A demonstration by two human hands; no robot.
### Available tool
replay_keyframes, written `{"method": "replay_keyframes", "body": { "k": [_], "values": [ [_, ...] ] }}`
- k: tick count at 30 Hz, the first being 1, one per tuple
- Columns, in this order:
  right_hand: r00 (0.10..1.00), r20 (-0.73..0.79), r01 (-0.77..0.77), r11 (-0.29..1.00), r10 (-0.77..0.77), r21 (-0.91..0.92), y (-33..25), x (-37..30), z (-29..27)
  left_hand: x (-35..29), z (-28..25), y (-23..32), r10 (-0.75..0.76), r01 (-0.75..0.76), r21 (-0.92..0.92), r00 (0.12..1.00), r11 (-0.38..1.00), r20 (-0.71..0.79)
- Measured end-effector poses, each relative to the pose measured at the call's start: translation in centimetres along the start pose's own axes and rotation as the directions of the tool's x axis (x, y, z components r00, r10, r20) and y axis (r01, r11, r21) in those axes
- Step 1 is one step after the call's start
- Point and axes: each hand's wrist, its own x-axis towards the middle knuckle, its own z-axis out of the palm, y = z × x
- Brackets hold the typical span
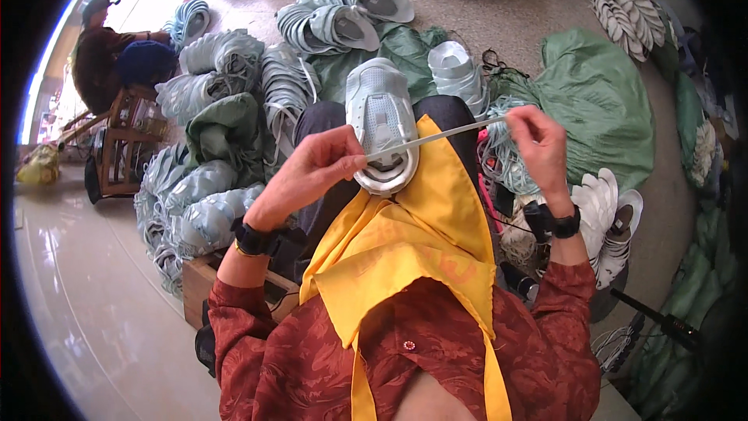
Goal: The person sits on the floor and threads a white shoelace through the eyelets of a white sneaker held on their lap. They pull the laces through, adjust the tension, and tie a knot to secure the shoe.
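1. Pinching a narrow pale strip [444, 135] between thumb and finger, the left hand [335, 154] sits just beside the opening of the shoe upper [380, 105]; the right hand [539, 140] grips it farther along, thumb against fingertips, so it runs nearly straight between them.
2. Either pinch could slip, as only fingertips hold so narrow a strip; a hard pull to the right might also drag the shoe upper askew, if the two are joined, which I cannot tell.
3. Resting at the person's lap, between the thighs in dark trousers [318, 118] and against the yellow apron [397, 253], the shoe upper shows no clamp; parting knees could let it tip or slide.
4. It looks pale grey-green and white, its rounded, mesh-like toe pointing away; a greyer panel lies along the middle, a thick white rim rings the near opening; its underside is hidden.
5. Beside the right forearm lies a tangle of pale laces [514, 168]; a lowered strip could snag there; green cloth [596, 109] spreads farther out.
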Motion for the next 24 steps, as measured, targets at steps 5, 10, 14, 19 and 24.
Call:
{"method": "replay_keyframes", "body": {
  "k": [5, 10, 14, 19, 24],
  "values": [
    [0.983, -0.160, -0.102, 0.992, 0.089, -0.074, 6.3, 0.3, -3.8, -0.9, -2.0, 0.7, -0.069, 0.073, 0.082, 0.996, 0.994, -0.048],
    [0.962, -0.189, -0.225, 0.962, 0.195, -0.152, 9.6, -0.5, -5.3, -0.8, -2.3, 0.0, -0.093, 0.097, 0.137, 0.995, 0.986, -0.031],
    [0.968, -0.201, -0.205, 0.936, 0.150, -0.287, 9.8, 0.0, -4.6, 0.1, -1.4, -1.0, -0.043, 0.056, 0.242, 0.997, 0.969, -0.059],
    [0.993, 0.093, -0.064, 0.989, 0.077, -0.130, 3.6, 1.1, 1.0, 1.9, 0.7, -1.8, 0.109, -0.078, 0.330, 0.991, 0.941, -0.076],
    [0.845, 0.534, -0.261, 0.895, 0.030, 0.362, -6.2, 0.4, 7.5, 3.2, 2.7, -1.0, 0.174, -0.118, 0.436, 0.981, 0.892, -0.089]
  ]
}}
